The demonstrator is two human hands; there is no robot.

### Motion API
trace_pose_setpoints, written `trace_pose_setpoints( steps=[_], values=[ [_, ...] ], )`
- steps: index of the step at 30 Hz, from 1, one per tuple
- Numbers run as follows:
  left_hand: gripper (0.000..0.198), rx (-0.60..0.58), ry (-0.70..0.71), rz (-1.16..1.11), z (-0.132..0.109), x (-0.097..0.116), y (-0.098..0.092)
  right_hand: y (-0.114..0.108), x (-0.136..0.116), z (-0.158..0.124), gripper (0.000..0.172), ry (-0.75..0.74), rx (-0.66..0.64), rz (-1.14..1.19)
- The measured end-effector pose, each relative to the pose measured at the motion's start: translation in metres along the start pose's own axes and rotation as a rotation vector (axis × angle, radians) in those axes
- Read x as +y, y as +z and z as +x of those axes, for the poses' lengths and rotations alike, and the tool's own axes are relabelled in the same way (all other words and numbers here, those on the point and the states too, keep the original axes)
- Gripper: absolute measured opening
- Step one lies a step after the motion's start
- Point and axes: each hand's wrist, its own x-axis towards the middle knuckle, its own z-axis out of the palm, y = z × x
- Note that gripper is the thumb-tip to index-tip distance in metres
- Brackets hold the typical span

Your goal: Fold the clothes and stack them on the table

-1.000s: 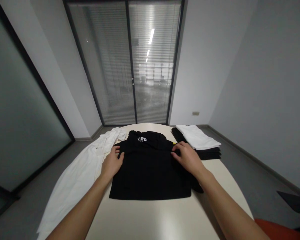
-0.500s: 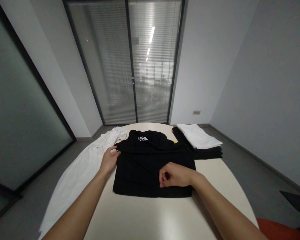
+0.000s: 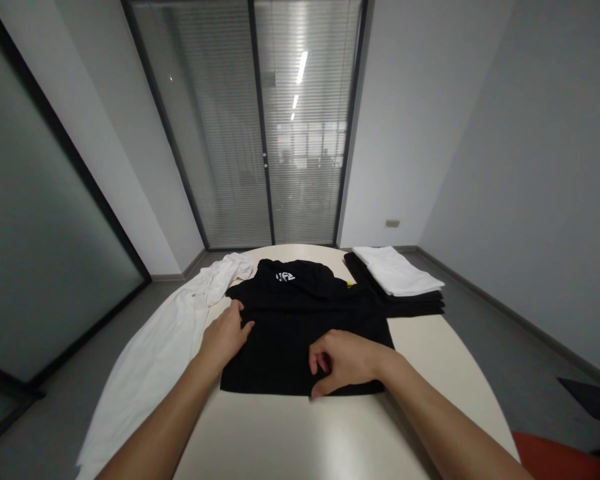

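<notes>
A black T-shirt (image 3: 275, 340) lies spread on the table in front of me, its lower part smooth and flat. The far end is bunched up, with white lettering showing on it. My left hand (image 3: 226, 335) rests on the shirt's left edge, thumb and forefinger apart, nothing between them. Over the lower right part is my right hand (image 3: 343, 360), its fingers curled and the thumb held away from them near the front hem. Nothing shows in its grasp; whether it touches the cloth is hard to tell.
Along the table's left side lies a crumpled white garment (image 3: 150, 360). A stack of folded black garments (image 3: 415, 308) with a folded white garment (image 3: 397, 270) on top stands at the back right. The table (image 3: 260, 440) has a rounded edge. An orange-red seat (image 3: 555, 457) is at lower right.
My left hand has come nearer along the left edge and a ridge in the cloth has smoothed out. The right hand has moved slightly nearer and left, its thumb parting from the fingers.
</notes>
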Motion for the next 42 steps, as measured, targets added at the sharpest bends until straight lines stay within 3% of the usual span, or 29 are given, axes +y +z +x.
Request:
trace_pose_setpoints(
  steps=[2, 6, 15, 18, 21, 25, 28, 32, 34, 36, 38, 42],
  values=[
    [0.027, -0.072, -0.013, 0.042, -0.003, 0.002, 0.0, 0.002, -0.002, 0.002, 0.036, -0.011, -0.011, -0.037],
    [0.034, -0.133, -0.006, 0.071, -0.003, 0.003, -0.004, 0.004, 0.0, 0.004, 0.027, -0.015, -0.039, -0.025],
    [0.058, -0.252, 0.133, 0.104, -0.01, 0.0, -0.016, -0.003, 0.016, -0.003, 0.027, 0.06, -0.161, 0.256],
    [0.059, -0.237, 0.109, 0.211, -0.011, -0.003, -0.026, -0.017, 0.021, -0.015, 0.031, 0.118, -0.136, 0.305],
    [0.052, -0.184, 0.052, 0.341, -0.01, -0.009, -0.036, -0.031, 0.034, -0.03, 0.046, 0.242, -0.115, 0.309],
    [0.05, -0.032, 0.007, 0.399, -0.006, -0.007, -0.035, -0.038, 0.056, -0.042, 0.062, 0.374, -0.059, 0.229],
    [0.039, 0.038, 0.164, 0.213, -0.01, 0.012, -0.03, -0.037, 0.066, -0.042, 0.056, 0.376, -0.01, 0.197],
    [0.016, -0.225, 0.663, -0.109, -0.031, 0.045, -0.024, -0.034, 0.074, -0.034, 0.033, 0.334, 0.056, 0.215],
    [0.022, -0.313, 0.815, -0.156, -0.042, 0.056, -0.021, -0.033, 0.078, -0.029, 0.022, 0.301, 0.129, 0.184],
    [0.032, -0.349, 0.875, -0.168, -0.051, 0.061, -0.017, -0.032, 0.079, -0.026, 0.018, 0.275, 0.208, 0.124],
    [0.029, -0.354, 0.888, -0.156, -0.053, 0.062, -0.012, -0.032, 0.076, -0.026, 0.021, 0.267, 0.24, 0.088],
    [0.013, -0.299, 0.834, -0.107, -0.046, 0.057, -0.005, -0.039, 0.057, -0.037, 0.039, 0.309, 0.121, 0.129]
  ],
)
